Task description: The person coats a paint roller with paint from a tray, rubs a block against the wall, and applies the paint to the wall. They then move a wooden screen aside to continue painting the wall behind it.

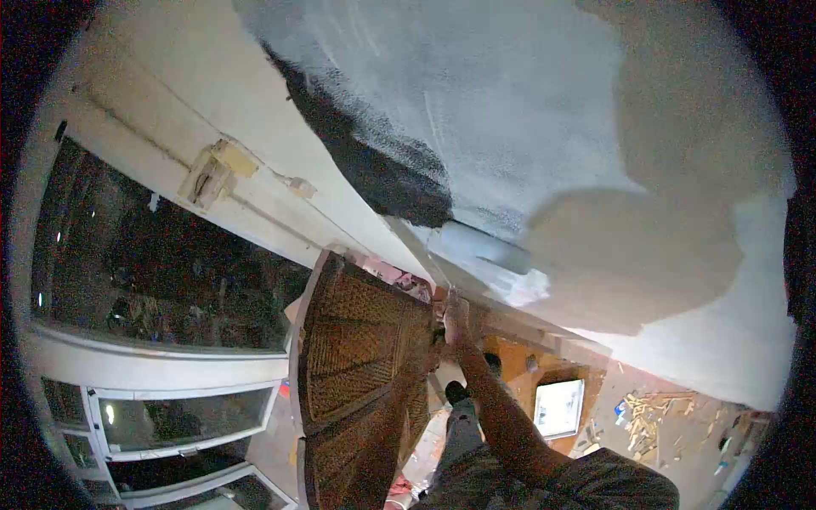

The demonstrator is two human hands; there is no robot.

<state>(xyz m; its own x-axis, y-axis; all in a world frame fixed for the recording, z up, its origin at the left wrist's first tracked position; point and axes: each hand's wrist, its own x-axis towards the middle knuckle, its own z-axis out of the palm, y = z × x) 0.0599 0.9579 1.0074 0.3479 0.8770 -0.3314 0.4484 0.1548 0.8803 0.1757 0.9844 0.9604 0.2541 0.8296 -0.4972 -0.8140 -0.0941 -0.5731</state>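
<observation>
Head view: left hand (pixel 438 338) and right hand (pixel 457 318) grip the roller (pixel 486 247) low, sensibly; likely light, slippery where painted.

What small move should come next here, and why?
Probably roll the pale cylindrical paint roller up over the black, ragged-edged wall patch: the roller sits just beside its lower end, and thin blue-grey coating borders it.

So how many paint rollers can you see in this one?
1: the paint roller at the partly painted wall, above the right hand in the picture. Others could be hidden in the dark edges.
</observation>
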